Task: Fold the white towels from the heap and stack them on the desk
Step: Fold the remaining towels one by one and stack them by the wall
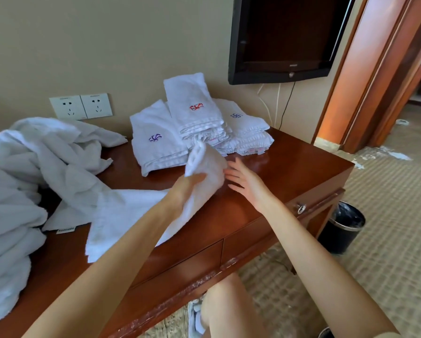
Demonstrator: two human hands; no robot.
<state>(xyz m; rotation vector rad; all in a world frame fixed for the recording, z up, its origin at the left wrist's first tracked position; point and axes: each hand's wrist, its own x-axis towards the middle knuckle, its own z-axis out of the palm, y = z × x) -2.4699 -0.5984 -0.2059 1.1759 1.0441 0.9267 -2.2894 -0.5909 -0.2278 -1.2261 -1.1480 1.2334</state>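
head view — left hand (187, 189) grips towel (121, 215), lengthwise near-left to far-right; right hand (243, 184) spread.

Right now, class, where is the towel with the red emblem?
In the head view, the red-emblem towel tops the folded stack at the back of the desk, mid-frame, below-left of the television.
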